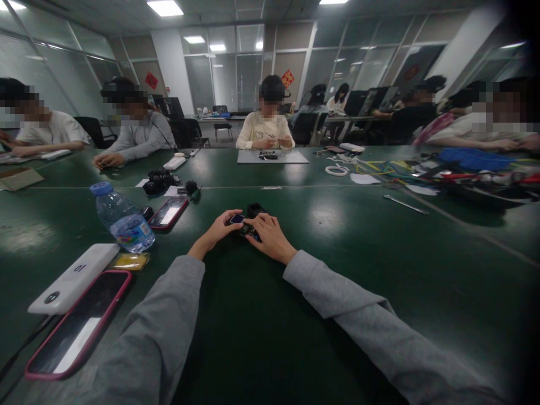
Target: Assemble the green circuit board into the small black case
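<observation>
My left hand [222, 229] pinches a small dark square piece [237, 219] with a pale edge between thumb and fingers. Close to its right, my right hand [269, 235] has its fingers bent over a small dark device [248, 230], which the fingers partly cover. The fingertips of both hands nearly meet around these parts. Just behind the right fingers sits a black box-shaped object [255, 210] on the green table [270, 315]. Whether the square piece joins the device is too small to tell.
On the left are a water bottle [126, 222], a white power bank [76, 278], a red-edged phone [80, 326], another phone [169, 213] and a yellow packet [130, 261]. Cables [388, 167] and a metal wrench [405, 205] lie right. Several people sit around the table.
</observation>
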Motion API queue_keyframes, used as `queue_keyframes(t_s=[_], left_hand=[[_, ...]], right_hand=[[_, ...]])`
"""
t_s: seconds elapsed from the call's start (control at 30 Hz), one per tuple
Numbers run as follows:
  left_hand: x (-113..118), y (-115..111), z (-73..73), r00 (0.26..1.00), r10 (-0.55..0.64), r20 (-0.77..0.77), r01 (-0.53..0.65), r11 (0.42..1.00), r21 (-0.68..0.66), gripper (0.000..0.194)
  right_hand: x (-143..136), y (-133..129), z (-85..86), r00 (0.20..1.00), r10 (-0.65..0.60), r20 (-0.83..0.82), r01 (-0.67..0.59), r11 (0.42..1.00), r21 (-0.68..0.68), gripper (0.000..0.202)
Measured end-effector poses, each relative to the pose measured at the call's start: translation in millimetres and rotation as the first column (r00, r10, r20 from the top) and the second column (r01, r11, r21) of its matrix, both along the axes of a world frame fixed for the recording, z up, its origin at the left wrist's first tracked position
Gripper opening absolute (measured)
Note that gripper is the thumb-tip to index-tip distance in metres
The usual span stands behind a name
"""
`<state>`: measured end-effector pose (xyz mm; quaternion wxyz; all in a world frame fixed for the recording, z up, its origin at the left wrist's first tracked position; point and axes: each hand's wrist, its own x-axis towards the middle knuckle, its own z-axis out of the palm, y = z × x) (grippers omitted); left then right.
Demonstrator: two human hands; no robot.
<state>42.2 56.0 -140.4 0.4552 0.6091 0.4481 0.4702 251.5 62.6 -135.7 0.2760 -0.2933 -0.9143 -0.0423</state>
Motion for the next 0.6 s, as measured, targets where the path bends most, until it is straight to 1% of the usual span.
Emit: queue_keyframes(t_s=[0.27, 0.47, 0.6], left_hand=[[2.8, -0.5, -1.4, 0.997, 0.073, -0.020, -0.072, 0.997, 0.009, 0.049], [4.6, -2.2, -0.1, 0.997, 0.076, -0.027, -0.075, 0.997, 0.025, 0.049], [5.9, -0.7, -1.3, 0.994, 0.102, -0.047, -0.100, 0.994, 0.037, 0.046]], right_hand=[[-0.9, 2.3, -2.8, 1.000, 0.000, -0.021, -0.001, 1.000, -0.007, 0.047], [-0.1, 2.0, -1.7, 1.000, 0.000, -0.010, 0.000, 1.000, -0.013, 0.049], [0.1, 1.2, -0.5, 1.000, 0.001, -0.012, -0.001, 1.000, -0.021, 0.050]])
